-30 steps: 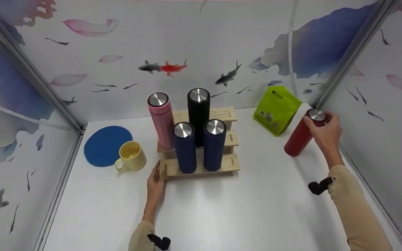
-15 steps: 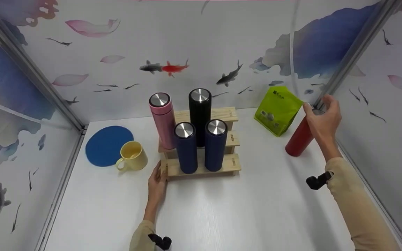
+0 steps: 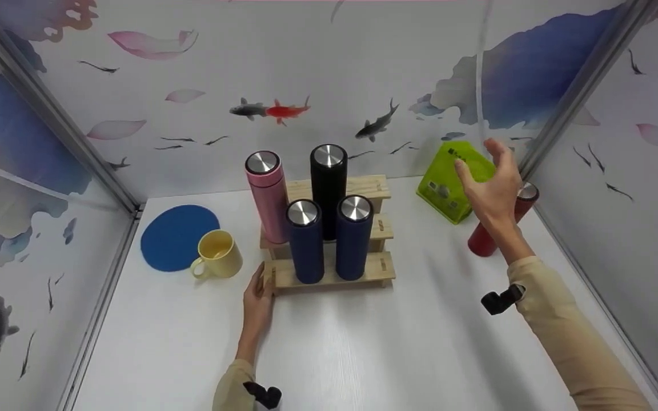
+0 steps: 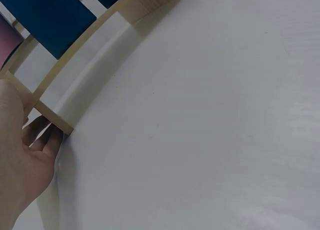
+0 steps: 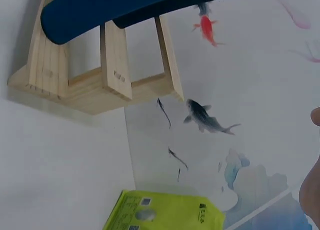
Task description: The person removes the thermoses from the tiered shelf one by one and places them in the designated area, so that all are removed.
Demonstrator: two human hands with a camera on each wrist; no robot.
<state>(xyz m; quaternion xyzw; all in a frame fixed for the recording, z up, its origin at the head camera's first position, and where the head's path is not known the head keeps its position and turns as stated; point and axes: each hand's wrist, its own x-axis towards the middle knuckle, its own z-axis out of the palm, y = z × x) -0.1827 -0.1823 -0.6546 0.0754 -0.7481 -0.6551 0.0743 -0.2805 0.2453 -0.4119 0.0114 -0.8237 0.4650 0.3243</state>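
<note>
My left hand [image 3: 257, 305] grips the left front corner of a stepped wooden rack [image 3: 383, 267]; in the left wrist view its thumb and fingers lie on either side of a wooden upright [image 4: 54, 119]. Two navy thermos bottles [image 3: 307, 251] stand on the rack's lowest step, with a pink thermos [image 3: 272, 212] and a black thermos [image 3: 329, 180] behind them on the middle step. Holding nothing, my right hand [image 3: 492, 188] is raised with thumb and fingers spread. It overlaps a green bag [image 3: 440, 185] in the head view. A red thermos [image 3: 482, 241] stands behind the right wrist, partly hidden.
To the left of the rack is a yellow mug [image 3: 223, 260] beside a round blue mat [image 3: 172, 237]. Patterned wall panels [image 3: 180, 154] enclose the white table [image 3: 340, 354] at the back and sides. The top step of the rack shows bare wood at its right end.
My right hand has let go of the red thermos's cap and moved left, its fingers opening. The thermos stays where it stood. My left hand keeps its place on the rack.
</note>
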